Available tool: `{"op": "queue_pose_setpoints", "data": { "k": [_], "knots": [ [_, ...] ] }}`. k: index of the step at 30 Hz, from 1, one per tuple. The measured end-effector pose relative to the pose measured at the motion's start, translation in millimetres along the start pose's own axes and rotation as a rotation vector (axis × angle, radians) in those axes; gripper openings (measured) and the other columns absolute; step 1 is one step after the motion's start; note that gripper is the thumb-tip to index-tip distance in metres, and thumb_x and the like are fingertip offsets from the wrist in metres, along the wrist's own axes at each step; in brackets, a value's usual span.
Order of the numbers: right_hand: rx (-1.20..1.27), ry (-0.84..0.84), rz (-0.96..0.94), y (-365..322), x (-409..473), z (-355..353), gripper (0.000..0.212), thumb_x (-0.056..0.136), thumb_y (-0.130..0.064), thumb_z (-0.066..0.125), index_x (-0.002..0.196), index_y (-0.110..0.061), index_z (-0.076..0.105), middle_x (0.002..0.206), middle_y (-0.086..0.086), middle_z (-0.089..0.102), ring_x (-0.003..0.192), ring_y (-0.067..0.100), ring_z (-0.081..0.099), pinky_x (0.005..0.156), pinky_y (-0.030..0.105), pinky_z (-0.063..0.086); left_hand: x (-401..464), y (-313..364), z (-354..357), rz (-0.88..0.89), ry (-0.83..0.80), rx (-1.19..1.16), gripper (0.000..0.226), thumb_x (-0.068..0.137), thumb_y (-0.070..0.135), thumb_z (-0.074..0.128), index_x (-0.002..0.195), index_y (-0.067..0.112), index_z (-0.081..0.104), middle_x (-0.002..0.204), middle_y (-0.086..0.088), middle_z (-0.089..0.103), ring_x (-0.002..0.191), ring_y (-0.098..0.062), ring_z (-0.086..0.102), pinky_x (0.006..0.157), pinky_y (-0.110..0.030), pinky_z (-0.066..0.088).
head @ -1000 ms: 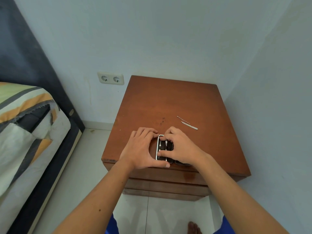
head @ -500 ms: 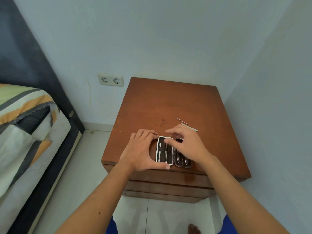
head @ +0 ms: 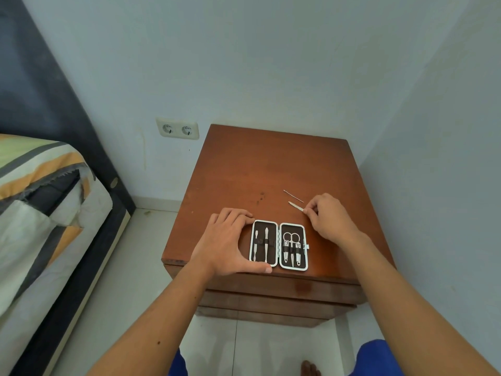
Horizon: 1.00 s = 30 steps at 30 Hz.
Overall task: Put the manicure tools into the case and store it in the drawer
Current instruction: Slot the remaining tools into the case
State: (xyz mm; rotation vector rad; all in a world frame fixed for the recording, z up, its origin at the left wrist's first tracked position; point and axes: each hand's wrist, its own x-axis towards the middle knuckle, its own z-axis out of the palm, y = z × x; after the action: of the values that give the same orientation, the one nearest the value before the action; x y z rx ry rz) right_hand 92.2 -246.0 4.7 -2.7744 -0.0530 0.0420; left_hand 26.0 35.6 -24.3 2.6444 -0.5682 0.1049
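Note:
The manicure case [head: 278, 244] lies open and flat near the front edge of the brown nightstand [head: 271, 169]. Its dark lining holds two slim tools in the left half and scissors with other tools in the right half. My left hand [head: 229, 241] grips the case's left half, thumb along its front edge and fingers at its far corner. My right hand [head: 326, 217] is behind and right of the case, its fingertips pinching the near end of a flat metal nail file [head: 295, 206] on the tabletop. A thin metal pick [head: 292, 195] lies just beyond it.
Closed drawer fronts [head: 276, 297] show under the nightstand top. A bed with striped bedding [head: 40, 202] and a dark headboard stands to the left. A double wall socket [head: 177, 128] is on the wall behind. Walls close in at the back and right.
The case went from nearly shut under both hands to lying fully open. My right hand left it and moved back and right to the nail file. My left hand stayed on the case.

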Motion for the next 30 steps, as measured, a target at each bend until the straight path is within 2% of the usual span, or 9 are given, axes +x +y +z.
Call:
{"op": "queue_pose_setpoints", "data": {
  "k": [8,11,13,15,18,21,23,26,30],
  "knots": [
    [-0.093,-0.059,-0.227,0.4,-19.1,2.8,0.005,0.106,-0.016,0.051,0.103,-0.021,0.052,0.111,0.003,0.058,0.105,0.027,0.058,0.086,0.036,0.045,-0.5,0.3,0.2,0.0,0.007,-0.009,0.12,0.052,0.107,0.062,0.14,0.025,0.058,0.145,0.018,0.05,0.136,-0.007,0.041,0.113,-0.037,0.034],
    [-0.025,-0.094,-0.214,0.4,-21.2,2.5,0.022,0.105,-0.012,0.051,0.125,-0.021,0.054,0.126,0.003,0.059,0.115,0.025,0.06,0.098,0.04,0.049,-0.5,0.6,0.5,0.0,0.008,-0.008,0.12,0.052,0.107,0.063,0.141,0.026,0.058,0.145,0.018,0.051,0.136,-0.007,0.041,0.113,-0.037,0.035],
    [0.061,-0.069,-0.191,-1.1,-22.4,0.6,0.033,0.106,-0.012,0.05,0.137,-0.019,0.056,0.123,-0.001,0.059,0.109,0.018,0.06,0.1,0.037,0.049,-0.4,0.5,0.4,-0.001,0.006,-0.007,0.12,0.052,0.107,0.063,0.141,0.026,0.057,0.145,0.018,0.05,0.137,-0.007,0.041,0.113,-0.037,0.035],
    [0.217,0.008,-0.172,-4.8,-24.4,-1.3,0.027,0.105,-0.012,0.053,0.129,-0.02,0.062,0.112,-0.005,0.061,0.093,0.013,0.059,0.091,0.033,0.051,-0.3,0.4,0.5,-0.001,0.008,-0.009,0.12,0.052,0.107,0.063,0.141,0.026,0.058,0.145,0.018,0.051,0.137,-0.007,0.041,0.113,-0.037,0.035],
    [0.494,0.027,-0.109,-16.4,-25.5,-4.3,0.02,0.101,-0.009,0.059,0.115,-0.023,0.063,0.103,-0.002,0.068,0.085,0.018,0.068,0.08,0.033,0.059,-0.1,0.3,0.1,-0.001,0.004,-0.003,0.121,0.052,0.107,0.062,0.141,0.025,0.058,0.145,0.017,0.051,0.136,-0.007,0.041,0.113,-0.037,0.035],
    [0.73,-0.048,-0.103,-28.3,-25.4,-4.8,0.037,0.099,-0.002,0.062,0.126,-0.027,0.056,0.098,0.005,0.065,0.079,0.02,0.072,0.075,0.033,0.059,0.2,0.3,0.3,0.002,0.003,0.004,0.12,0.052,0.108,0.061,0.141,0.026,0.058,0.145,0.018,0.051,0.136,-0.007,0.041,0.112,-0.037,0.035],
    [0.763,-0.078,-0.119,-32.7,-25.3,-5.2,0.05,0.098,-0.002,0.064,0.138,-0.029,0.05,0.097,0.006,0.064,0.079,0.024,0.076,0.08,0.037,0.062,0.3,0.4,0.2,0.002,0.003,0.008,0.12,0.053,0.108,0.061,0.141,0.026,0.057,0.145,0.018,0.051,0.135,-0.007,0.041,0.112,-0.037,0.035],
    [0.769,-0.111,-0.127,-37.4,-27.0,-2.3,0.046,0.096,-0.002,0.068,0.133,-0.026,0.054,0.091,0.006,0.068,0.078,0.025,0.077,0.084,0.044,0.063,0.0,0.5,-0.2,0.0,0.0,0.01,0.12,0.053,0.108,0.061,0.142,0.026,0.057,0.146,0.017,0.051,0.135,-0.007,0.04,0.112,-0.036,0.035],
    [0.627,-0.098,-0.189,-40.3,-30.1,9.4,0.039,0.093,-0.014,0.075,0.123,-0.034,0.061,0.085,-0.001,0.074,0.075,0.011,0.067,0.078,0.028,0.056,0.2,1.0,0.3,0.004,0.007,0.015,0.12,0.053,0.108,0.06,0.14,0.026,0.058,0.145,0.017,0.051,0.135,-0.008,0.041,0.112,-0.036,0.035]
  ]
}}
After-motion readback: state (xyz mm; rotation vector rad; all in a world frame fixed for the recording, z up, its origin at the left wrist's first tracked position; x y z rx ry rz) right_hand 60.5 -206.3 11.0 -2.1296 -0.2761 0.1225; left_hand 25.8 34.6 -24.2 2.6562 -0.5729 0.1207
